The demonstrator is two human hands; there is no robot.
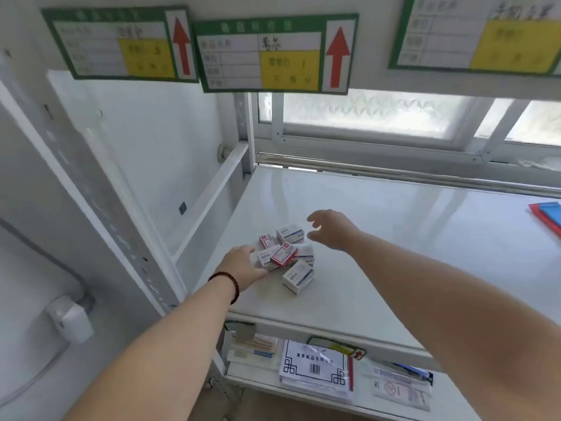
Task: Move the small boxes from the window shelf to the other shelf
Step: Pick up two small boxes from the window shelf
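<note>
Several small white boxes with red or blue labels lie in a loose heap on the white window shelf. One blue-labelled box sits nearest the front of the heap. My left hand, with a dark bead bracelet on the wrist, rests against the heap's left side and touches the boxes there. My right hand hovers just right of the heap, fingers spread and curled, holding nothing.
A frosted window and a metal rail run behind the shelf. Red and blue folders lie at the far right. Green label cards hang from the shelf above. A lower shelf holds papers and packets.
</note>
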